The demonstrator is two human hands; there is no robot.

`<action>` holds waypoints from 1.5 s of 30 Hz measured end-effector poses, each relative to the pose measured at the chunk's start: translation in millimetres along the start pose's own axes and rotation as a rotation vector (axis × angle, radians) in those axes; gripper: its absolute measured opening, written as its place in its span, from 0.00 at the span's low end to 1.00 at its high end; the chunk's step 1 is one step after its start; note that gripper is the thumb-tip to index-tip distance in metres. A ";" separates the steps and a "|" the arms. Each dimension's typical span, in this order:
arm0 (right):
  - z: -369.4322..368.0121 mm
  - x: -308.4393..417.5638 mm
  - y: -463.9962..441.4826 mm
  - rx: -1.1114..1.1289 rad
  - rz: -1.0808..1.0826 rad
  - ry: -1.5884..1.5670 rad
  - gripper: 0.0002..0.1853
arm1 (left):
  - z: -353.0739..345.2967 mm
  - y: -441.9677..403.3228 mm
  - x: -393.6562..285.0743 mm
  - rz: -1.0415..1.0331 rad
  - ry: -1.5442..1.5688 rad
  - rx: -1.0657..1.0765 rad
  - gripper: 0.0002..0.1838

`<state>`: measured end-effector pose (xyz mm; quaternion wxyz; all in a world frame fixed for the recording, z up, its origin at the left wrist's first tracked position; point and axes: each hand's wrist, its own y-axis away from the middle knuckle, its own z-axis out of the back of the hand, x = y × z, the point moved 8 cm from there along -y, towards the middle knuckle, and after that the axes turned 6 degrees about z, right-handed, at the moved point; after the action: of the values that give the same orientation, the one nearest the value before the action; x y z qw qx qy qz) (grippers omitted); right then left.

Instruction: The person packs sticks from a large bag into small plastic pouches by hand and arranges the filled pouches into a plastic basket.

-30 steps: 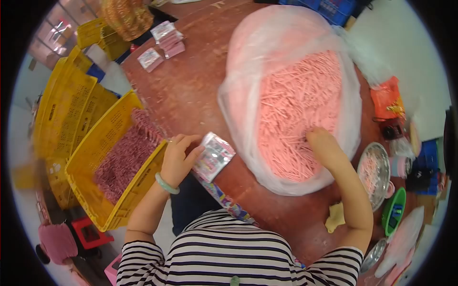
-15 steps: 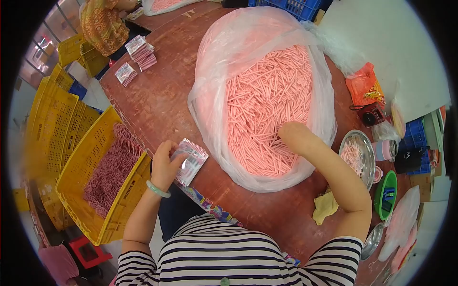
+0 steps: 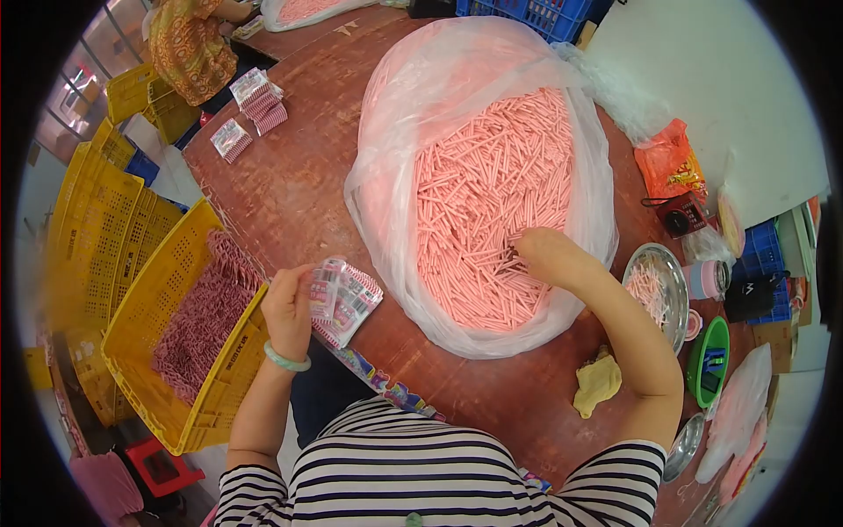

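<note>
My left hand [image 3: 288,309], a green bangle [image 3: 287,358] at its wrist, pinches the edge of a small printed plastic packet [image 3: 324,292]. That packet is raised slightly over a stack of similar pink-and-white packets [image 3: 360,303] at the table's near edge. A large translucent plastic bag [image 3: 386,167] lies open, full of thin pink sticks [image 3: 492,193]. My right hand [image 3: 546,256] reaches into the bag's near right part, its fingers bunched down on several sticks. Its fingertips are partly hidden among them.
A yellow crate [image 3: 241,351] of dark pink pieces stands left of the table [image 3: 421,373]. Further packet stacks [image 3: 259,97] lie at the far left, near another person [image 3: 189,48]. On the right are a metal bowl [image 3: 680,303], a yellow cloth [image 3: 599,385] and a green basket [image 3: 702,386].
My left hand has drawn back a little to the left and lifted one packet's edge off the stack. My right hand has stayed among the sticks, shifting only slightly.
</note>
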<state>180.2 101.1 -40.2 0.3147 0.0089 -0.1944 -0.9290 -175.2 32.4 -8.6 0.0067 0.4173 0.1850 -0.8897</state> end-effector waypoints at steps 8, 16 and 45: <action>-2.9 -0.1 2.0 -0.223 0.105 0.002 0.06 | -10.6 12.8 12.4 0.443 0.608 0.223 0.05; 34.5 -4.5 30.3 -0.343 0.059 -0.165 0.08 | -14.9 18.4 6.4 0.542 0.736 0.286 0.05; 1.1 5.1 18.6 -0.593 -0.229 -0.633 0.18 | -78.4 44.9 -66.0 0.602 0.862 0.627 0.08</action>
<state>186.8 85.0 -31.9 0.1240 -0.3451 -0.0042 -0.9303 -66.7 7.4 -19.7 0.0593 0.7558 -0.2256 -0.6118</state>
